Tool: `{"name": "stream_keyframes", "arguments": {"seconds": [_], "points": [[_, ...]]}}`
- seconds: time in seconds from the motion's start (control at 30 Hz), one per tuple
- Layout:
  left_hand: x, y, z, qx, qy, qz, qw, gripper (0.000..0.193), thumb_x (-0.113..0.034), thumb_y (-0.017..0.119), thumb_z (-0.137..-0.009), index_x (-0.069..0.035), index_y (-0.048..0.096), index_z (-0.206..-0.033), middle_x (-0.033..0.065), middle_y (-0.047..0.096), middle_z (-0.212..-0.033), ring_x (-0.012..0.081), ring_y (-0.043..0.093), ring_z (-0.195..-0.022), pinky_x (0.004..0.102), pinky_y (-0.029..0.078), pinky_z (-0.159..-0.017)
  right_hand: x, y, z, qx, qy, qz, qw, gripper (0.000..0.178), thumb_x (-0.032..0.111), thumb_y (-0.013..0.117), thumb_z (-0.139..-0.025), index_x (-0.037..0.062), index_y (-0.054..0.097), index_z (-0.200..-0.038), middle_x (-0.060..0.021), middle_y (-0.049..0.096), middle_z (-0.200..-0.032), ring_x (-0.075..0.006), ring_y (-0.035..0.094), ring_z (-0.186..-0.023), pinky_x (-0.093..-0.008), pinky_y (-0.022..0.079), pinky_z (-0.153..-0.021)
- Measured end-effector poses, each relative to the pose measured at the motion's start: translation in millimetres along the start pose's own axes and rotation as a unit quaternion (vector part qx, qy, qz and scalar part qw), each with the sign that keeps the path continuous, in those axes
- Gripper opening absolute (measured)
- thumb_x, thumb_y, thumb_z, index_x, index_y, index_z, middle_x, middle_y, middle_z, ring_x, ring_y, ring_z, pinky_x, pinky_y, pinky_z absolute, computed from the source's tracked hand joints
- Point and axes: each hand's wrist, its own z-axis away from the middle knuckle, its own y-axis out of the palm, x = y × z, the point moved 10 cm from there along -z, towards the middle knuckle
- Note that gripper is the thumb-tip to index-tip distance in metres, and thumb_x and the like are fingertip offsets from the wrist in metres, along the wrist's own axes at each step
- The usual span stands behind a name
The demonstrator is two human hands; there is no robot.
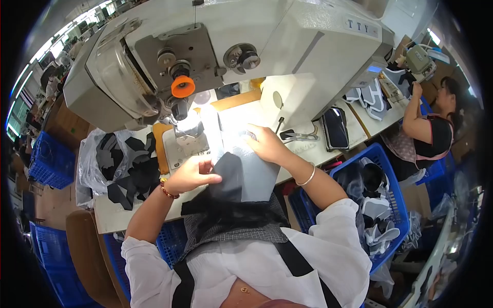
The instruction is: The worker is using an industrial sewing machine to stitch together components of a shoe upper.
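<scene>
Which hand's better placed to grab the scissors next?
Probably the right hand: it's on the light grey panel, close to the scissors. The left hand is farther off, across the panel.

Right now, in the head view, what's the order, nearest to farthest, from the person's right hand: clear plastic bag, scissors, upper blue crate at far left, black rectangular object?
From the right hand:
1. Scissors: just right, on the table.
2. Black rectangular object: right, beyond the scissors.
3. Clear plastic bag: left, past the left hand.
4. Upper blue crate: far left.
</scene>
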Motion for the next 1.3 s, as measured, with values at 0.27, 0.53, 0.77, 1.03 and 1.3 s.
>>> {"name": "stream_keyframes", "arguments": {"seconds": [0.27, 0.53, 0.77, 1.03, 1.3], "points": [[-63.2, -14.4, 27.3, -0.254, 0.221, -0.018, 0.942, 0.013, -0.009, 0.073, -0.094, 0.001, 0.066, -0.09, -0.0023, 0.066, -0.09, 0.0054, 0.059, -0.088, 0.0242, 0.049, -0.079, 12.4, 3.3, -37.2, -0.159, -0.092, 0.089, 0.979, 0.014, 0.011, 0.054, -0.091, 0.0042, 0.061, -0.102, -0.0177, 0.068, -0.098, -0.0412, 0.066, -0.093, -0.0505, 0.052, -0.076], [-65.2, -40.3, 23.7, -0.448, 0.247, 0.061, 0.857, 0.012, -0.003, 0.067, -0.097, 0.003, 0.071, -0.107, -0.003, 0.067, -0.085, 0.0022, 0.057, -0.076, 0.0199, 0.046, -0.071, 53.2, 4.6, -74.0, -0.211, -0.227, 0.176, 0.934, 0.021, 0.01, 0.061, -0.089, 0.0032, 0.064, -0.109, -0.0178, 0.063, -0.102, -0.0399, 0.059, -0.099, -0.0475, 0.049, -0.084], [-51.5, -49.1, 37.7, -0.558, 0.283, 0.064, 0.777, 0.009, -0.003, 0.061, -0.101, -0.002, 0.061, -0.091, -0.0093, 0.05, -0.074, -0.0011, 0.04, -0.067, 0.0184, 0.033, -0.058, 72.1, 18.0, -28.5, 0.018, -0.124, -0.135, 0.983, 0.014, 0.01, 0.062, -0.098, -0.0035, 0.066, -0.099, -0.0106, 0.065, -0.091, -0.0198, 0.058, -0.084, -0.0331, 0.047, -0.08], [-42.4, -54.1, 45.7, -0.576, 0.264, 0.1, 0.767, 0.024, -0.006, 0.063, -0.101, -0.005, 0.052, -0.08, -0.0094, 0.047, -0.068, -0.0008, 0.037, -0.063, 0.0203, 0.032, -0.055, 108.9, 21.9, -33.9, -0.069, -0.187, 0.003, 0.98, 0.013, 0.004, 0.075, -0.089, -0.0084, 0.071, -0.089, -0.0113, 0.068, -0.069, -0.0155, 0.063, -0.059, -0.0302, 0.048, -0.055], [-36.8, -63.3, 49.5, -0.576, 0.228, 0.124, 0.775, 0.029, -0.007, 0.064, -0.101, -0.005, 0.052, -0.074, -0.0106, 0.047, -0.067, -0.002, 0.037, -0.061, 0.0201, 0.029, -0.053, 136.8, 24.9, -25.7, -0.11, -0.309, 0.202, 0.923, 0.019, 0.004, 0.073, -0.091, 0.0031, 0.074, -0.109, -0.0111, 0.073, -0.082, -0.0294, 0.063, -0.057, -0.0374, 0.049, -0.057]]}}
